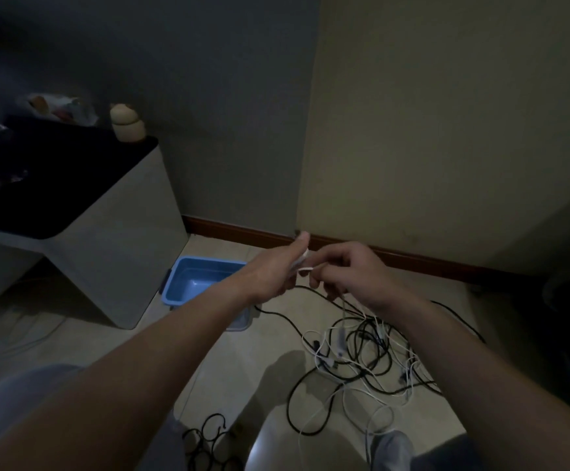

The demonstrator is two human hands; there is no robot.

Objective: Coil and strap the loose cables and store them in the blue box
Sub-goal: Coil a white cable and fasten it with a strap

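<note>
Both hands are raised in front of me over the floor. My left hand (281, 266) holds loops of a thin white cable (304, 263) wound around its fingers, thumb pointing up. My right hand (348, 270) pinches the same white cable close beside it, and the strand hangs down from that hand to a tangled pile of black and white cables (368, 355) on the tiles. The blue box (188, 283) stands open on the floor under my left forearm, partly hidden by it; the part of its inside that shows looks bare.
A white cabinet (117, 239) with a dark top stands left of the box, with bags and a small figurine on it. A wood skirting board (412, 260) runs along the wall behind. Small black looped straps (208, 436) lie by my knees. A dark object fills the right edge.
</note>
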